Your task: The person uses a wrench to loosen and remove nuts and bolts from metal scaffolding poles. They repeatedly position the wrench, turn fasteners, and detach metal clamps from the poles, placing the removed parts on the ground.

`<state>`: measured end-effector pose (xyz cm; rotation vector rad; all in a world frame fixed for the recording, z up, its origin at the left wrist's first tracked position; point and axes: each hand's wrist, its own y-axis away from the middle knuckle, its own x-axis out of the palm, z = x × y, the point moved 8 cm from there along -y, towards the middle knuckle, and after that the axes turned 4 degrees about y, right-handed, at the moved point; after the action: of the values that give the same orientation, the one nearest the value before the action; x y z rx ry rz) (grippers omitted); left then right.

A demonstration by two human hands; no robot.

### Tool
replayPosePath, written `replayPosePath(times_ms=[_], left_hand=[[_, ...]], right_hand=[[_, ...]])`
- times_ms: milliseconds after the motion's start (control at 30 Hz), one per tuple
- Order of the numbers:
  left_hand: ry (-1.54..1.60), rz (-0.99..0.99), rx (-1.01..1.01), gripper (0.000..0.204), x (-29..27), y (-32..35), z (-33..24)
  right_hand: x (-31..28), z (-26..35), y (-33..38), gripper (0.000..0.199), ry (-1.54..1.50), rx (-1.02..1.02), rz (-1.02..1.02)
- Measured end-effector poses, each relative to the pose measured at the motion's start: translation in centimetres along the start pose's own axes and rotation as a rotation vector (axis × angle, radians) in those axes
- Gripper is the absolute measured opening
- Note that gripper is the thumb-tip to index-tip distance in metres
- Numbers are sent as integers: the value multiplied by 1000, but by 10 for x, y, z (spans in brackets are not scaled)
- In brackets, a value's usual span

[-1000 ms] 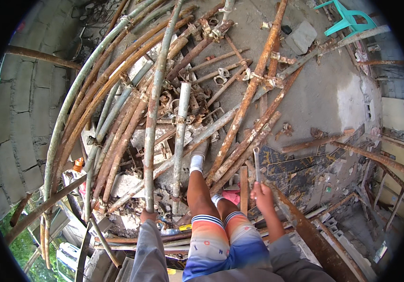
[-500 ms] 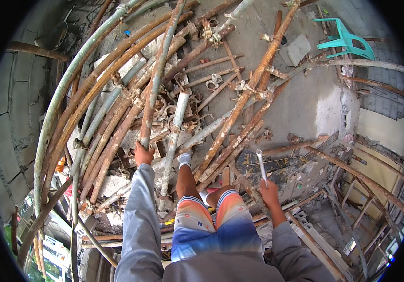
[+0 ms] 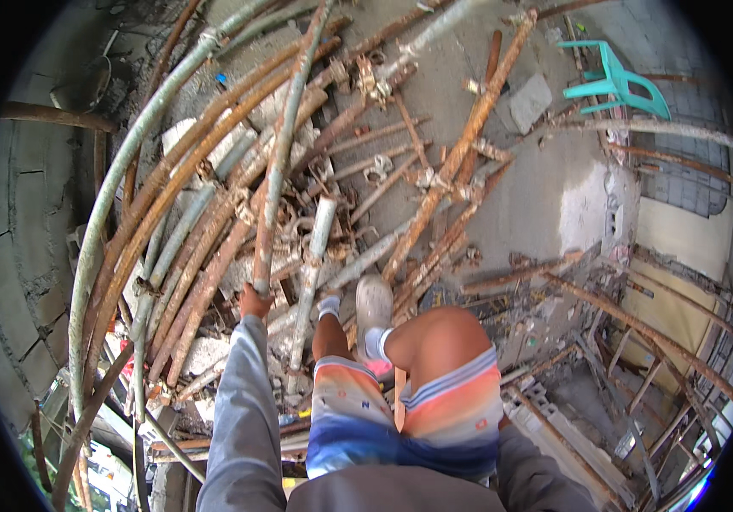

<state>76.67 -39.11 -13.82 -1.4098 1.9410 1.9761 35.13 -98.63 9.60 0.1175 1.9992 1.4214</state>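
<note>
My left hand (image 3: 253, 301) is closed round the lower end of a long, rusty metal pipe (image 3: 279, 162), which slants up and away to the far edge of the view. Just right of it a shorter, pale pipe (image 3: 313, 256) stands among rusty scaffold clamps (image 3: 375, 85) and scraps. My right forearm (image 3: 524, 465) comes in at the lower right. A sliver of my right hand (image 3: 505, 423) shows beside my raised thigh; its fingers are hidden, so whatever it holds cannot be seen. My right shoe (image 3: 374, 303) is lifted over the pipes.
Curved, rusty pipes (image 3: 115, 183) crowd the left side. More crossed pipes (image 3: 469, 136) lie ahead to the right. Farther back are a concrete block (image 3: 530, 102) and a turquoise plastic chair (image 3: 614, 84). A block wall (image 3: 8, 247) borders the left; leaning pipes (image 3: 648, 333) fill the right.
My right leg has risen and stepped forward. My right hand, which held a wrench, has dropped behind the thigh, and the wrench is out of sight. My left hand stays on the pipe.
</note>
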Motion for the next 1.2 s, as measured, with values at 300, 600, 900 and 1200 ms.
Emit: replayPosePath(times_ms=[300,600,900,1200], left_hand=[[238,-264,414,43,-71,0,-157],[285,-207,597,43,-121,-92,-400],[-67,-232,71,94,-124,-248,-580],[112,-114,136,61,-104,-325,-552]], right_hand=[[-52,40,-32,35,-86,-30,-107],[-397,197,-105,39,-491,-242,-381],[-754,395,-160,26,-242,-741,-539],[-869,486,-191,24,-277,-956,-459]])
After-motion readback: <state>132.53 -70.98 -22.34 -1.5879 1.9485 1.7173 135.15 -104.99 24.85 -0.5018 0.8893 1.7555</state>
